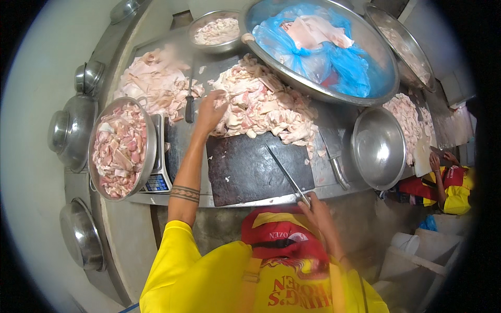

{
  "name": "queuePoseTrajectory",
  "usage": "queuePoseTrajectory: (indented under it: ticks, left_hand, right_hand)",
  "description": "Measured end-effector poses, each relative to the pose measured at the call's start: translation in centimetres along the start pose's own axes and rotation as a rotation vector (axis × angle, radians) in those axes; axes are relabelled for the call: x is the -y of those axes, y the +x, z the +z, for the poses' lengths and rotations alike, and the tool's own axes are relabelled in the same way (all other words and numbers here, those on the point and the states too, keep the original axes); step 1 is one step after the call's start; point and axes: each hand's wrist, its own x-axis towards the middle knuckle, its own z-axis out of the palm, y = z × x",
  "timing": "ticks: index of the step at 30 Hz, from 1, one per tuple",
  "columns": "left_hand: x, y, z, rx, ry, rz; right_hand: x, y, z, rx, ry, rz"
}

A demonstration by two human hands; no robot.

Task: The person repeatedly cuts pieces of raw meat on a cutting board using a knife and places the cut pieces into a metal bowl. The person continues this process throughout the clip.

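My left hand point(211, 112) reaches forward to the left edge of a heap of pale pink raw skin and fat pieces point(261, 101). Its fingers are stretched out and touch or nearly touch the heap; exact contact is hard to tell. Near the front edge of the table, my right hand point(317, 213) grips the handle of a long-bladed knife point(284, 171). The blade slants forward and left over a dark cutting board point(245, 169), which lies just in front of the heap.
A bowl of cut pieces point(120, 151) sits on a scale point(158, 180). Two other knives lie about: a dark-handled one point(189, 107) and a metal-handled one point(336, 167). Beyond stand a large basin with blue bags point(386, 78) and a steel bowl point(379, 148). A co-worker's hands point(436, 161) show at right.
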Motion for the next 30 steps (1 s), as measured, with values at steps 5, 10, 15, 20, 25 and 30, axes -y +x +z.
queuePoseTrajectory:
  ticks: [5, 10, 15, 20, 25, 30]
  left_hand:
    - [-2.2, -3.3, 8.2, 0.13, 0.4, 0.161]
    - [-1.0, -4.1, 7.8, 0.264, -0.004, -0.151]
    - [-3.1, -5.7, 4.0, 0.392, -0.839, -0.466]
    - [-6.2, -7.3, 2.8, 0.411, -1.118, -0.55]
    - [-9.7, -8.4, 4.1, 0.455, -1.181, -0.377]
    - [-12.8, -10.0, 6.5, 0.637, -0.743, -0.265]
  right_hand:
    - [0.9, 0.5, 0.2, -0.006, -0.025, 0.017]
    - [-1.1, -0.7, 0.6, -0.017, 0.08, -0.002]
    - [-2.4, -1.9, 1.0, 0.058, 0.346, 0.143]
    - [-2.2, -1.4, 0.4, 0.073, 0.433, 0.188]
    - [-1.8, -1.1, -0.3, -0.036, 0.35, 0.025]
    - [-2.2, -1.6, -1.3, 0.037, 0.495, 0.186]
